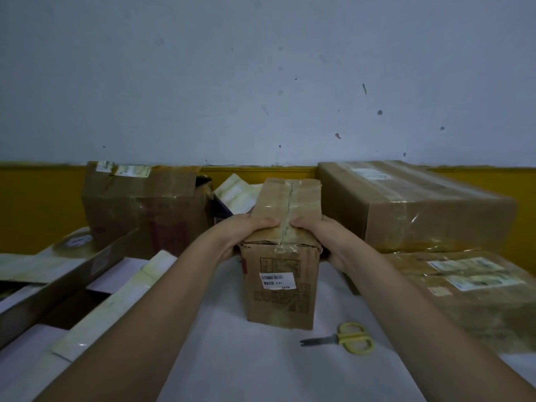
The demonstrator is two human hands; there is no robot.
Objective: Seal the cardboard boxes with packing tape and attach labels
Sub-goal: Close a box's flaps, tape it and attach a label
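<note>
A small brown cardboard box (282, 291) stands on the white table (255, 367) in the middle of the view. Clear tape runs along its closed top seam and down the near face. A white barcode label (275, 280) is stuck on that face. My left hand (242, 235) grips the box's upper left edge, thumb lying on the top beside the seam. My right hand (324, 237) grips the upper right edge the same way, thumb on top.
Yellow-handled scissors (346, 338) lie on the table right of the box. Two large taped boxes (412, 204) (475, 294) with labels sit at the right. An open box (145, 207) stands at the back left, with flattened boxes (72, 288) at the left.
</note>
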